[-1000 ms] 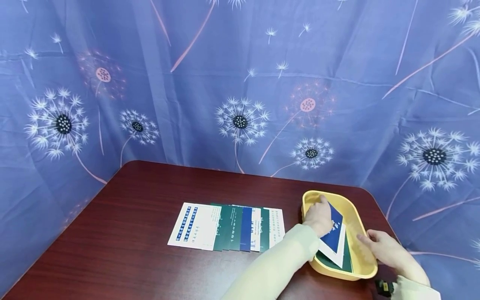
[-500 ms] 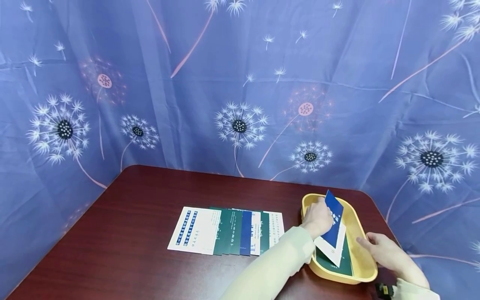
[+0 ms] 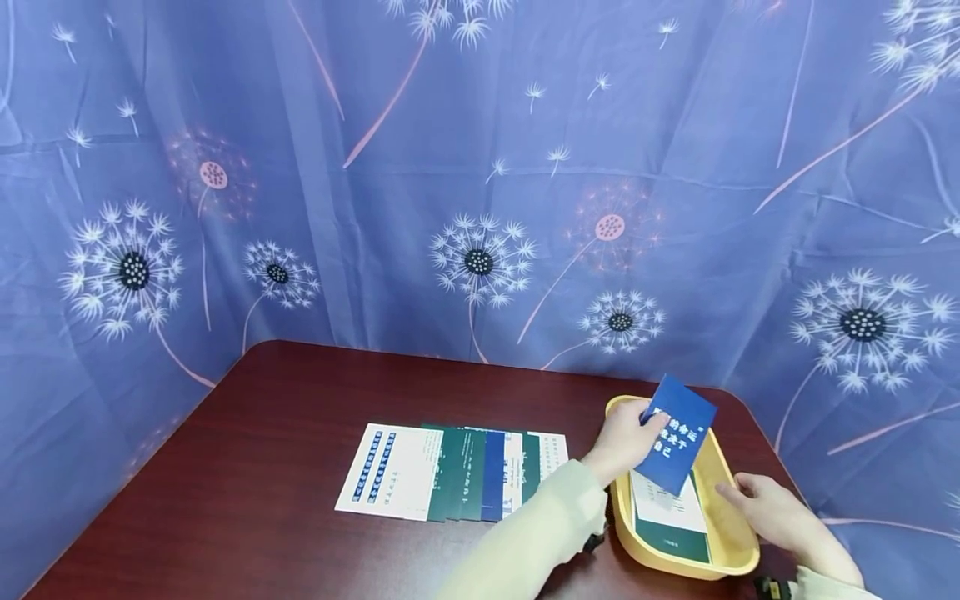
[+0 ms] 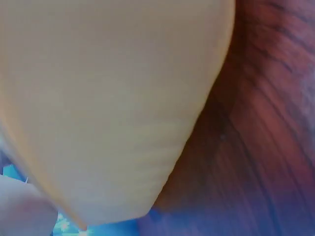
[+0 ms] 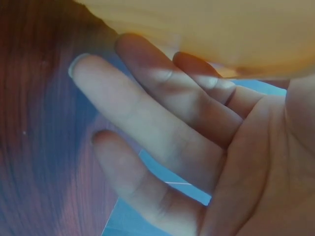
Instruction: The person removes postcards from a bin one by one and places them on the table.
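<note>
My left hand (image 3: 622, 439) pinches a blue card (image 3: 684, 427) with white lettering by its left edge, thumb on the printed face. The card is held tilted above a yellow plastic basin (image 3: 733, 533) at the table's right. Inside the basin lie a white card (image 3: 670, 506) and a dark green card (image 3: 672, 543). My right hand (image 3: 771, 512) holds the basin's right rim, thumb over it and fingers outside. The right wrist view shows those fingers (image 5: 152, 123) against the basin's outer wall. In the left wrist view the basin wall (image 4: 113, 98) hides most of the left hand.
An overlapping row of white, green and blue cards (image 3: 450, 473) lies left of the basin on the dark red wooden table (image 3: 262, 467). A blue dandelion-print curtain (image 3: 390, 250) hangs behind the table and along its sides.
My left hand has lifted the blue card off the white one in the basin and turned its printed face up toward the head camera. The right hand has stayed at the rim.
</note>
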`<state>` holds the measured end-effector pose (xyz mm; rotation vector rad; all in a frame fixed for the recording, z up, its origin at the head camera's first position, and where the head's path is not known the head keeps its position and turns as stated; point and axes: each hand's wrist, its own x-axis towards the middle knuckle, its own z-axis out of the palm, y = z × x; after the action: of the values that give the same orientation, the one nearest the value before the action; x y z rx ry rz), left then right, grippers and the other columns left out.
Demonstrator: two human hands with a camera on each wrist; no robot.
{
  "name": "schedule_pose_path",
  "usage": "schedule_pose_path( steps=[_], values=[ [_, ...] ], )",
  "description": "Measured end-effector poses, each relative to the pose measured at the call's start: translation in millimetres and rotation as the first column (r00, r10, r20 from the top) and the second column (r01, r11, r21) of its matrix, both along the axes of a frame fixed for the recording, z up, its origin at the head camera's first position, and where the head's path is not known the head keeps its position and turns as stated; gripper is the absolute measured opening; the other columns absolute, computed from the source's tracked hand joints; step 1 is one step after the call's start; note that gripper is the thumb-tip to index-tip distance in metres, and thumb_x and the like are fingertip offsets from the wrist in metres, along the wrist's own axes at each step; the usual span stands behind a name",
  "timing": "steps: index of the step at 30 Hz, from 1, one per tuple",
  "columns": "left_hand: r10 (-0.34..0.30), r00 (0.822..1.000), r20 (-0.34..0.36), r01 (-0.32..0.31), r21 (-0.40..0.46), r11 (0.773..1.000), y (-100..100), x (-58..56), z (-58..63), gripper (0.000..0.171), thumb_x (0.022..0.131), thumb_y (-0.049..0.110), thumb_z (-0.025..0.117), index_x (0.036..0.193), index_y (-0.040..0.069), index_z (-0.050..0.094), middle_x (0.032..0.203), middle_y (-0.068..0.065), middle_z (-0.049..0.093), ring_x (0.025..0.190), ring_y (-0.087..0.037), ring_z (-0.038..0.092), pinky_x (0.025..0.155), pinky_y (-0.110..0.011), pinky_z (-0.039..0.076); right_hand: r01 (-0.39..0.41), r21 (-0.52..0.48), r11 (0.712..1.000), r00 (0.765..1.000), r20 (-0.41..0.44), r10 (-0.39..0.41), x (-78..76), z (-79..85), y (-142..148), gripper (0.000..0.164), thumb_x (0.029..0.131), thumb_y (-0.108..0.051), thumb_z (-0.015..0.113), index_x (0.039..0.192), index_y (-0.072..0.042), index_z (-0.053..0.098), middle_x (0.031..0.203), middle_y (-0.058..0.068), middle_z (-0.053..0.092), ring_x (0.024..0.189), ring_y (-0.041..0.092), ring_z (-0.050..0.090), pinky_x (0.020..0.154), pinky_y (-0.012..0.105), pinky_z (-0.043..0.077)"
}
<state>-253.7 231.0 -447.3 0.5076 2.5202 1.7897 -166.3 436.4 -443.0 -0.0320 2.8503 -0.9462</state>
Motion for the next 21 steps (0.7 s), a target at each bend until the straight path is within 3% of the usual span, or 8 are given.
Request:
schedule_pose_path(
  steps=[5, 9, 14, 21],
  values=[
    [-0.03, 0.999, -0.034, 0.032, 0.048, 0.998, -20.3, -3.8, -3.1, 0.019, 0.096, 0.03, 0.063, 0.104, 0.017, 0.073, 0.086, 0.015, 0.064, 0.075, 0.001, 0.056, 0.069, -0.018, 0.046, -0.009, 0.003, 1.0, 1.0, -0.029, 0.009, 2.8, -3.0, 0.4, 0.036, 0.101, -0.024, 0.054, 0.07, -0.01, 0.042, 0.057, -0.004, 0.038, 0.046, 0.009, 0.042, 0.046, 0.025, 0.038],
    [-0.036, 0.996, 0.086, 0.022, 0.156, 0.987, -37.7, -2.2, 0.1, 0.018, 0.095, 0.031, 0.065, 0.097, 0.015, 0.073, 0.076, 0.01, 0.064, 0.066, -0.004, 0.057, 0.061, -0.023, 0.048, -0.007, -0.005, 1.0, 0.999, -0.032, 0.007, 4.0, -3.7, 1.4, 0.034, 0.101, -0.024, 0.054, 0.071, -0.009, 0.044, 0.058, -0.004, 0.039, 0.048, 0.009, 0.043, 0.046, 0.025, 0.039],
    [-0.081, 0.97, 0.229, 0.02, 0.256, 0.967, -70.6, 0.6, 6.9, 0.018, 0.096, 0.03, 0.063, 0.102, 0.016, 0.071, 0.078, 0.004, 0.067, 0.068, -0.013, 0.066, 0.058, -0.031, 0.055, -0.004, -0.007, 1.0, 1.0, -0.031, 0.004, 2.4, -3.7, 2.3, 0.034, 0.101, -0.023, 0.053, 0.071, -0.009, 0.045, 0.058, -0.003, 0.04, 0.048, 0.009, 0.042, 0.046, 0.025, 0.037],
    [-0.153, 0.949, 0.275, 0.068, 0.294, 0.953, -136.8, 5.0, 6.7, 0.024, 0.098, 0.028, 0.06, 0.116, 0.013, 0.066, 0.087, -0.003, 0.07, 0.073, -0.019, 0.069, 0.06, -0.037, 0.057, -0.003, -0.034, 0.999, 1.0, -0.022, 0.002, 0.3, -4.6, 0.4, 0.031, 0.101, -0.022, 0.053, 0.073, -0.008, 0.048, 0.06, -0.002, 0.042, 0.049, 0.01, 0.045, 0.047, 0.025, 0.04]
  ],
)
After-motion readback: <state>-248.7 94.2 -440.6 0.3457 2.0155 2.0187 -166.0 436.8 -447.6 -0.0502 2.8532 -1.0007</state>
